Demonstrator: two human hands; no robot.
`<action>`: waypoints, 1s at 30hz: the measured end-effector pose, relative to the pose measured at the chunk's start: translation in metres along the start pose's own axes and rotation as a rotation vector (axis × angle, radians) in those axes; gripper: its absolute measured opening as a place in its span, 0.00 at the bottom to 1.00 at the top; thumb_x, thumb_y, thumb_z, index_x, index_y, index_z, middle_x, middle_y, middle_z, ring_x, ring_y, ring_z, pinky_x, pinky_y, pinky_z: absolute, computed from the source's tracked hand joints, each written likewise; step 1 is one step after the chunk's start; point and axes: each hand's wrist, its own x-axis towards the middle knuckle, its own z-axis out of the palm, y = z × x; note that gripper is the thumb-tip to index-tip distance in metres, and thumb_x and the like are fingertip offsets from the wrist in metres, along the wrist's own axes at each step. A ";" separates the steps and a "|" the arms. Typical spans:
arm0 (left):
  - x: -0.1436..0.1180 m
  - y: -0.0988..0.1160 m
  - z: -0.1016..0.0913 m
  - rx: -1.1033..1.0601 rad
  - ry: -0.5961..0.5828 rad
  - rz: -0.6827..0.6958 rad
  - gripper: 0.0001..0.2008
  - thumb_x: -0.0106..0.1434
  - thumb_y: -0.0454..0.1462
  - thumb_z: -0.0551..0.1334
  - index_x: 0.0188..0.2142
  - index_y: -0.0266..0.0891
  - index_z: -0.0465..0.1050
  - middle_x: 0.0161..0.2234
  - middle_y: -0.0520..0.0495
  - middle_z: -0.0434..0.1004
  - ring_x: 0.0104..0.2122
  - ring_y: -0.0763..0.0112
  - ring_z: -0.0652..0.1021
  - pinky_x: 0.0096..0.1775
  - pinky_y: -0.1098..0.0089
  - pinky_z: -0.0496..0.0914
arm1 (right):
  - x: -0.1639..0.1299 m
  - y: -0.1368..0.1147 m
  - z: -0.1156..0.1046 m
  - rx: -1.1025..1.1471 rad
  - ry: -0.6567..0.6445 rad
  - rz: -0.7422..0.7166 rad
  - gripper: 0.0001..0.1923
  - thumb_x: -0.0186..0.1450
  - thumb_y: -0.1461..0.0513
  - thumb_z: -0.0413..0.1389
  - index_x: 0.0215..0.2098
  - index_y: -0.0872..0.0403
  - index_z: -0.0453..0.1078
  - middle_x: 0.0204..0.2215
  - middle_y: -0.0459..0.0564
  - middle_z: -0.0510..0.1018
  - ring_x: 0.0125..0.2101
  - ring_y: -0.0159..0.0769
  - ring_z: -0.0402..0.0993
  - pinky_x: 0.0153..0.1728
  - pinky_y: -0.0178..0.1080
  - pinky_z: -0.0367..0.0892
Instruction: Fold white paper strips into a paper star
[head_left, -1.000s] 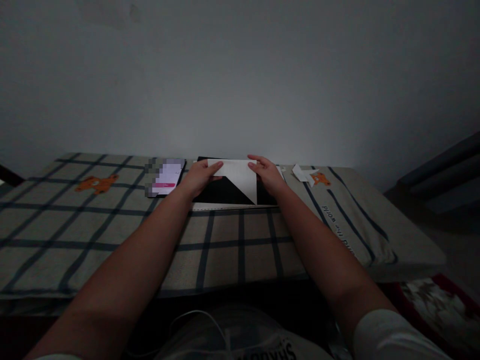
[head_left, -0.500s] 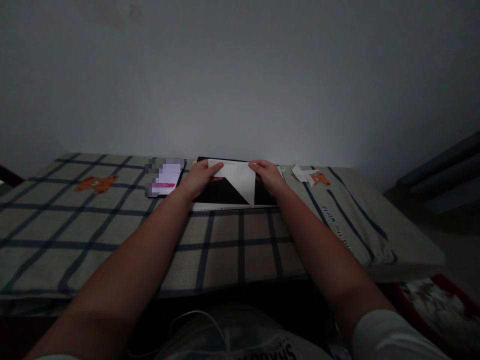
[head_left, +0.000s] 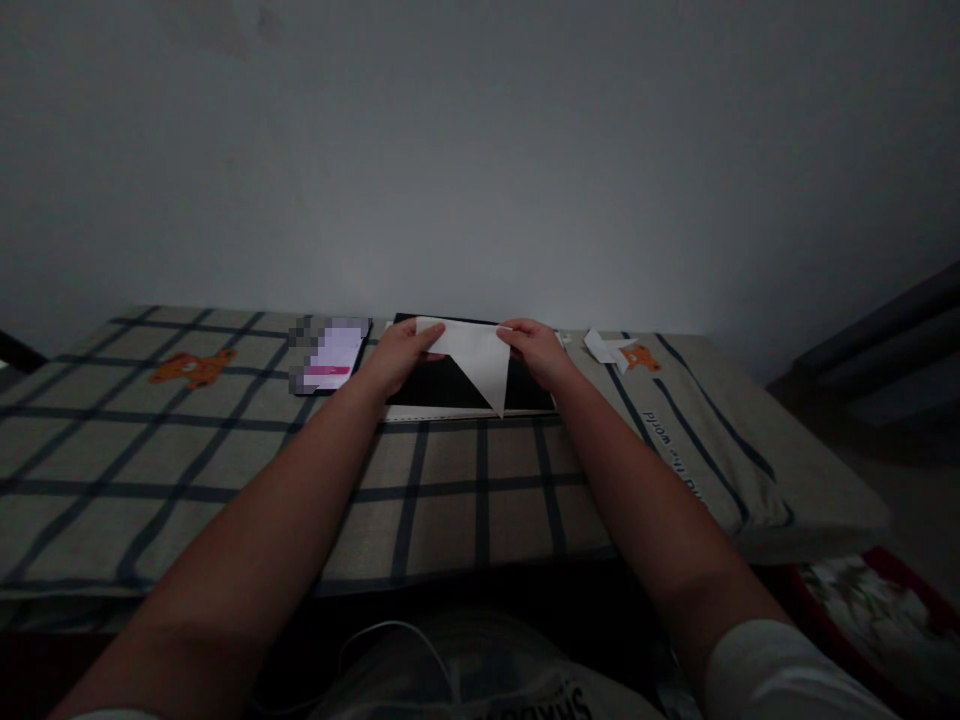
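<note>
Over a black board (head_left: 450,385), both hands pinch a white paper triangle (head_left: 476,362)

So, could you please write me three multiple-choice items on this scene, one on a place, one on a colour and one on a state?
1. Where does the lit phone lie relative to the black board?
A. to its left
B. to its right
C. on top of it

2. What colour is the folded paper?
A. orange
B. white
C. blue

3. How is the paper held?
A. by the left hand alone
B. by nobody, lying flat
C. by both hands, the right hand at its other upper corner

Answers:
1 A, the phone lies left of the board on the checked cloth.
2 B, it shows white against the board.
3 C, fingers of each hand grip one upper corner.
</note>
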 end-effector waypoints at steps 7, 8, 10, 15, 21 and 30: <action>0.003 0.004 -0.003 -0.090 0.105 0.028 0.12 0.53 0.42 0.66 0.33 0.36 0.73 0.33 0.47 0.75 0.34 0.71 0.75 0.33 0.72 0.72 | 0.000 -0.002 -0.001 0.064 0.021 0.016 0.13 0.50 0.57 0.62 0.31 0.56 0.71 0.28 0.46 0.74 0.29 0.28 0.69 0.35 0.35 0.65; 0.003 0.004 -0.004 -0.093 0.125 0.041 0.12 0.53 0.42 0.66 0.33 0.36 0.73 0.33 0.48 0.76 0.34 0.71 0.75 0.33 0.73 0.72 | 0.000 -0.002 -0.001 0.069 0.019 0.019 0.13 0.50 0.57 0.63 0.31 0.56 0.71 0.28 0.45 0.74 0.29 0.28 0.69 0.35 0.35 0.65; 0.003 0.003 -0.005 -0.088 0.153 0.068 0.12 0.52 0.41 0.67 0.34 0.36 0.74 0.34 0.48 0.76 0.34 0.71 0.75 0.33 0.73 0.71 | -0.001 -0.002 -0.001 0.073 0.009 0.024 0.13 0.50 0.58 0.63 0.30 0.56 0.71 0.28 0.45 0.74 0.29 0.28 0.69 0.35 0.35 0.66; 0.002 0.005 -0.004 -0.053 0.169 0.070 0.14 0.52 0.42 0.66 0.35 0.36 0.74 0.34 0.47 0.76 0.34 0.69 0.76 0.34 0.71 0.72 | -0.002 -0.001 0.001 0.044 0.001 0.034 0.12 0.51 0.57 0.62 0.31 0.55 0.70 0.29 0.46 0.74 0.30 0.28 0.69 0.36 0.36 0.66; 0.002 0.004 -0.003 -0.078 0.127 -0.045 0.13 0.51 0.42 0.67 0.34 0.36 0.74 0.36 0.45 0.77 0.36 0.68 0.76 0.35 0.71 0.72 | -0.002 0.000 0.001 -0.051 0.001 0.019 0.12 0.51 0.57 0.61 0.30 0.56 0.70 0.27 0.46 0.73 0.29 0.29 0.68 0.34 0.36 0.66; 0.003 -0.004 -0.002 0.039 0.059 0.003 0.17 0.50 0.45 0.68 0.34 0.34 0.75 0.34 0.43 0.78 0.33 0.68 0.76 0.37 0.67 0.71 | -0.002 0.000 0.001 -0.057 -0.074 0.063 0.09 0.52 0.58 0.59 0.29 0.55 0.70 0.26 0.45 0.73 0.27 0.28 0.67 0.31 0.34 0.64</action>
